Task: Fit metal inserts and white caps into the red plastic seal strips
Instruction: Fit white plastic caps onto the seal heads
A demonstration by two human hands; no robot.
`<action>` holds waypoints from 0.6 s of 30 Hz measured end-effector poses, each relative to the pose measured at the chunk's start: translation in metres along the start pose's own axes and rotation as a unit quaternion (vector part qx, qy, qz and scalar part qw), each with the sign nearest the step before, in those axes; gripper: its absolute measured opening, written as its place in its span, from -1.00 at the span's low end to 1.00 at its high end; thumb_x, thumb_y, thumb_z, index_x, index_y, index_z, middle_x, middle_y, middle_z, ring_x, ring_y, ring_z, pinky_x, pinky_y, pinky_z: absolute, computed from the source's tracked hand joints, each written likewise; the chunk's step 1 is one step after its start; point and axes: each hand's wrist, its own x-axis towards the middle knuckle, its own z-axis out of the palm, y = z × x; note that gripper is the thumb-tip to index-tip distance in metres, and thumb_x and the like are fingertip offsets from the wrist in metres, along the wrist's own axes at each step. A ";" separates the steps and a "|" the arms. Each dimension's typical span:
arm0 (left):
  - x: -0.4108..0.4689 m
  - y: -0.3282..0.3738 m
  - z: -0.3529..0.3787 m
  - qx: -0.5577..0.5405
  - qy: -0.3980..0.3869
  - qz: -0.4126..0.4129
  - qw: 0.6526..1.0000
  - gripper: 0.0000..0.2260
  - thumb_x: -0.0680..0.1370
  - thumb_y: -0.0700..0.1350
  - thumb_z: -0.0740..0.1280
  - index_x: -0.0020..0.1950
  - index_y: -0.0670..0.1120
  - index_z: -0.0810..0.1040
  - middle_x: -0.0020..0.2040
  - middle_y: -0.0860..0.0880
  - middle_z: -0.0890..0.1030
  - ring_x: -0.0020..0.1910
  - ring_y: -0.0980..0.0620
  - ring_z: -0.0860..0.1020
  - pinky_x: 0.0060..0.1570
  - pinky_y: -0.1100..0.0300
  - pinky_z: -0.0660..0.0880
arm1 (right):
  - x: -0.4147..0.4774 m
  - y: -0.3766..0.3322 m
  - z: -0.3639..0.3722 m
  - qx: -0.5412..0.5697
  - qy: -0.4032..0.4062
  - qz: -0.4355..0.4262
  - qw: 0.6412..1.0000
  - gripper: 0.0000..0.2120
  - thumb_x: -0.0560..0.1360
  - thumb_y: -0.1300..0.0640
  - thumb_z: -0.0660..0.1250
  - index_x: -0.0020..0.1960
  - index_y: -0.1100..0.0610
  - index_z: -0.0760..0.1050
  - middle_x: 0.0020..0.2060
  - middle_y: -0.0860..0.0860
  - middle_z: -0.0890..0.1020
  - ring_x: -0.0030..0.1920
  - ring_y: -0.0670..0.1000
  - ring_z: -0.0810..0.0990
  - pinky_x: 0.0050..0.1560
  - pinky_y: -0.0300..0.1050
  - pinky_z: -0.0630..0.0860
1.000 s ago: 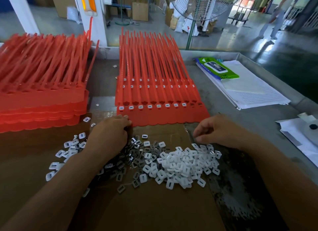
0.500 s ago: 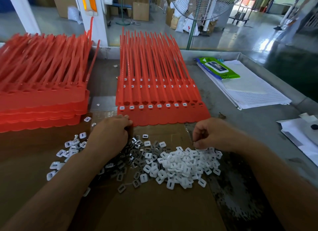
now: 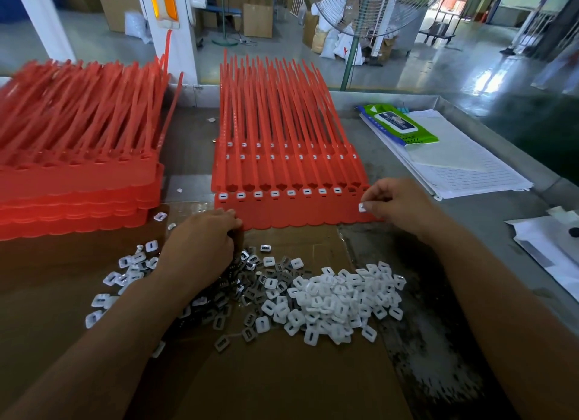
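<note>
A stack of red seal strips (image 3: 282, 169) lies in the middle of the bench, with a row of white caps fitted along its near band. My right hand (image 3: 398, 205) pinches one white cap (image 3: 362, 207) over the right end of that band. My left hand (image 3: 200, 247) rests with curled fingers at the band's left near corner, above a heap of grey metal inserts (image 3: 247, 281); what it holds is hidden. A pile of loose white caps (image 3: 338, 300) lies on the cardboard sheet (image 3: 266, 382) below my right hand.
A second, taller stack of red strips (image 3: 72, 169) fills the left side. Papers (image 3: 463, 169) and a green wipes pack (image 3: 398, 125) lie at the right, more white sheets (image 3: 551, 250) at the far right. The bench has a raised metal rim (image 3: 488, 128).
My right hand has lifted from the white cap pile with one cap and moved up to the right end of the red band. My left hand has stayed in place.
</note>
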 end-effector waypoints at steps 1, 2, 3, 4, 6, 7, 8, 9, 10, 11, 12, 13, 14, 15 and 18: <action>0.000 0.000 0.000 -0.002 0.002 0.000 1.000 -0.61 0.46 -0.30 0.17 0.25 -0.07 0.48 0.33 0.01 0.42 0.32 0.01 0.37 0.31 0.13 0.24 | 0.005 0.002 0.000 -0.002 0.015 0.011 1.000 -0.86 0.42 0.26 0.39 -0.25 0.06 0.51 -0.33 -0.04 0.56 -0.30 -0.09 0.50 -0.26 -0.25 0.40; -0.001 0.000 0.000 -0.005 0.003 0.000 1.000 -0.61 0.46 -0.31 0.17 0.25 -0.08 0.49 0.33 0.01 0.43 0.31 0.01 0.38 0.31 0.13 0.24 | 0.010 0.003 0.001 -0.007 0.031 0.018 0.999 -0.89 0.43 0.24 0.39 -0.22 0.08 0.52 -0.31 -0.03 0.56 -0.30 -0.11 0.49 -0.29 -0.27 0.37; -0.001 0.000 0.000 -0.007 0.005 0.000 1.000 -0.62 0.46 -0.31 0.18 0.24 -0.08 0.49 0.33 0.01 0.43 0.31 0.01 0.38 0.31 0.14 0.24 | 0.015 0.003 0.001 -0.012 0.046 0.023 0.999 -0.93 0.43 0.23 0.38 -0.19 0.09 0.54 -0.28 -0.03 0.56 -0.27 -0.10 0.49 -0.29 -0.26 0.35; -0.001 0.000 0.000 -0.009 0.005 0.000 1.000 -0.62 0.45 -0.31 0.18 0.24 -0.09 0.49 0.32 0.01 0.43 0.31 0.02 0.38 0.31 0.15 0.23 | 0.019 0.004 0.002 -0.018 0.057 0.025 0.998 -0.95 0.44 0.22 0.37 -0.17 0.10 0.54 -0.25 -0.02 0.56 -0.22 -0.08 0.49 -0.26 -0.23 0.35; -0.001 -0.001 0.000 -0.011 0.004 0.000 1.000 -0.62 0.46 -0.31 0.18 0.24 -0.09 0.49 0.33 0.01 0.43 0.31 0.03 0.37 0.31 0.18 0.22 | 0.027 0.005 0.004 -0.025 0.069 0.027 0.997 -0.97 0.45 0.21 0.35 -0.13 0.11 0.56 -0.19 0.00 0.57 -0.13 -0.05 0.49 -0.13 -0.20 0.36; 0.000 -0.001 0.000 -0.011 0.003 -0.001 1.000 -0.62 0.46 -0.31 0.18 0.25 -0.08 0.49 0.33 0.01 0.43 0.32 0.03 0.37 0.31 0.18 0.22 | 0.031 0.005 0.006 -0.025 0.071 0.028 0.997 -0.96 0.46 0.21 0.34 -0.12 0.12 0.56 -0.17 0.01 0.58 -0.11 -0.04 0.50 -0.07 -0.18 0.38; 0.000 0.000 0.000 -0.013 0.003 -0.002 1.000 -0.62 0.46 -0.31 0.17 0.25 -0.09 0.49 0.33 0.01 0.42 0.32 0.03 0.36 0.31 0.19 0.21 | 0.034 0.005 0.007 -0.023 0.070 0.029 0.997 -0.96 0.46 0.22 0.34 -0.11 0.12 0.57 -0.16 0.02 0.58 -0.09 -0.03 0.50 -0.04 -0.16 0.39; 0.000 0.000 0.000 -0.014 0.002 -0.003 1.000 -0.62 0.46 -0.31 0.17 0.25 -0.09 0.49 0.33 0.01 0.42 0.32 0.04 0.36 0.31 0.18 0.21 | 0.036 0.004 0.009 -0.019 0.068 0.029 0.997 -0.96 0.47 0.22 0.34 -0.12 0.12 0.56 -0.16 0.01 0.58 -0.09 -0.03 0.50 -0.03 -0.15 0.38; 0.000 0.000 0.000 -0.015 0.002 -0.003 1.000 -0.62 0.46 -0.31 0.17 0.25 -0.09 0.49 0.33 0.01 0.42 0.33 0.04 0.35 0.32 0.17 0.21 | 0.038 0.004 0.010 -0.015 0.064 0.029 0.997 -0.95 0.46 0.23 0.34 -0.13 0.11 0.56 -0.17 0.01 0.57 -0.10 -0.03 0.49 -0.04 -0.17 0.38; 0.000 0.000 -0.001 -0.014 0.001 -0.003 1.000 -0.62 0.46 -0.31 0.17 0.25 -0.09 0.49 0.33 0.01 0.42 0.33 0.04 0.35 0.33 0.15 0.21 | 0.040 0.005 0.011 -0.009 0.061 0.027 0.998 -0.94 0.46 0.24 0.34 -0.15 0.11 0.55 -0.18 0.02 0.57 -0.11 -0.03 0.49 -0.06 -0.18 0.36; 0.000 0.000 -0.001 -0.013 0.001 -0.003 1.000 -0.62 0.46 -0.31 0.17 0.25 -0.08 0.48 0.33 0.01 0.42 0.33 0.04 0.35 0.34 0.14 0.22 | 0.042 0.005 0.013 -0.005 0.058 0.026 0.998 -0.92 0.45 0.25 0.35 -0.17 0.10 0.54 -0.20 0.02 0.56 -0.12 -0.03 0.49 -0.07 -0.19 0.35; 0.000 0.000 -0.001 -0.012 0.001 -0.003 1.000 -0.62 0.46 -0.31 0.17 0.25 -0.08 0.48 0.33 0.01 0.42 0.33 0.04 0.35 0.34 0.14 0.22 | 0.043 0.006 0.014 -0.002 0.056 0.027 0.998 -0.91 0.45 0.26 0.35 -0.18 0.10 0.53 -0.21 0.03 0.55 -0.12 -0.02 0.48 -0.07 -0.18 0.36; 0.000 0.001 -0.001 -0.013 0.002 -0.003 1.000 -0.62 0.46 -0.31 0.17 0.25 -0.08 0.49 0.33 0.01 0.42 0.33 0.04 0.35 0.33 0.15 0.22 | 0.044 0.007 0.014 -0.001 0.053 0.028 0.998 -0.90 0.45 0.26 0.35 -0.19 0.09 0.52 -0.21 0.03 0.55 -0.12 -0.01 0.48 -0.05 -0.16 0.38; 0.000 0.001 -0.001 -0.014 0.003 -0.003 1.000 -0.62 0.46 -0.31 0.17 0.25 -0.08 0.49 0.33 0.01 0.43 0.32 0.04 0.36 0.31 0.16 0.23 | 0.046 0.009 0.015 -0.002 0.049 0.031 0.998 -0.89 0.45 0.26 0.35 -0.20 0.09 0.52 -0.21 0.03 0.55 -0.11 0.00 0.48 -0.01 -0.12 0.40; 0.000 0.000 -0.001 -0.015 0.007 -0.004 1.000 -0.62 0.46 -0.31 0.18 0.24 -0.08 0.49 0.32 0.02 0.43 0.32 0.04 0.36 0.31 0.15 0.23 | 0.048 0.011 0.016 -0.009 0.038 0.033 0.999 -0.86 0.45 0.25 0.35 -0.24 0.05 0.51 -0.21 0.02 0.54 -0.08 0.02 0.50 0.05 -0.05 0.43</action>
